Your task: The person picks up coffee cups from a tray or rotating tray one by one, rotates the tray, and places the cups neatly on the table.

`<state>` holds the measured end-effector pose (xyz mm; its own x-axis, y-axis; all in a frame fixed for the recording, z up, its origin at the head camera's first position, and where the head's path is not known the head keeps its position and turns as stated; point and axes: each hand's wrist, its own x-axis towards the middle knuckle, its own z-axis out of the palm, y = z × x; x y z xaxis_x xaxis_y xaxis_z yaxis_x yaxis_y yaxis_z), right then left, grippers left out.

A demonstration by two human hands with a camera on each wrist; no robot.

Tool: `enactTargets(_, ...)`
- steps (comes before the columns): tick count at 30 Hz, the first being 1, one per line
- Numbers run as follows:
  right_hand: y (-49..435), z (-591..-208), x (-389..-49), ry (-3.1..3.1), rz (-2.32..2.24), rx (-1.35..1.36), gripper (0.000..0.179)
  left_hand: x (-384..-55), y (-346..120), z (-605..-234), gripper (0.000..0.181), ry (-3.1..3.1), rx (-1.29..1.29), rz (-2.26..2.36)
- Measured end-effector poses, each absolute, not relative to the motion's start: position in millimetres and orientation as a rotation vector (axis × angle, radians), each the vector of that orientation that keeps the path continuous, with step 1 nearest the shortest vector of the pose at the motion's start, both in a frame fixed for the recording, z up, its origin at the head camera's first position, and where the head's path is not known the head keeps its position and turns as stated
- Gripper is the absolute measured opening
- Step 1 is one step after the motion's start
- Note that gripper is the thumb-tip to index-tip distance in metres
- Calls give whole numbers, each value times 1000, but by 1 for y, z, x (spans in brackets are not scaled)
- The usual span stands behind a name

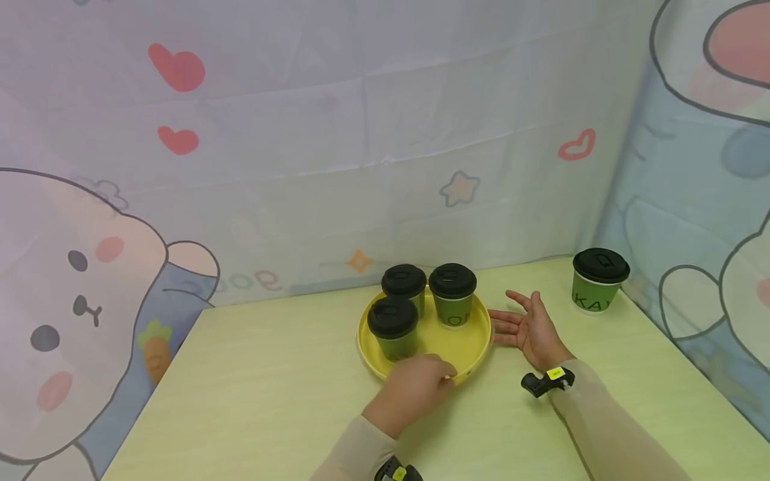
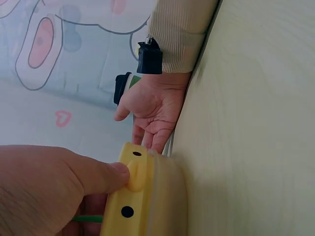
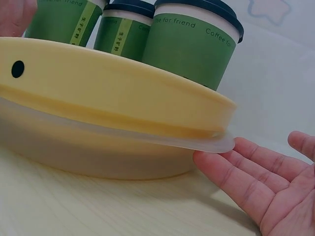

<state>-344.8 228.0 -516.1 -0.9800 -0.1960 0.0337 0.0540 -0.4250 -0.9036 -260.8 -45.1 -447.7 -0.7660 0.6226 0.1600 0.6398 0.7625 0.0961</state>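
A round yellow tray (image 1: 432, 341) stands on the table with three lidded green coffee cups on it: one at the front left (image 1: 397, 344), one at the back left (image 1: 404, 279), one at the back right (image 1: 453, 307). My left hand (image 1: 415, 389) pinches the tray's near rim. In the left wrist view its thumb lies on a small yellow bump (image 2: 136, 176) between two black dots. Palm up at the tray's right side is my right hand (image 1: 538, 335), fingers extended. The right wrist view shows its fingertips (image 3: 209, 160) right at the tray's translucent lower edge.
A fourth green cup (image 1: 595, 290) with a black lid stands on the table beyond the right hand, near the right edge. The pale wooden table (image 1: 259, 374) meets a cartoon-printed cloth (image 1: 289, 167) at the back and sides.
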Motion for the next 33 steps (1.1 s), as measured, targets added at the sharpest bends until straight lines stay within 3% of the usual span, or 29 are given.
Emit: enactTargets(33, 227, -516, -343, 1660, -2498, -202, 88, -262, -98, -443, 9, -2769, -1138, -270)
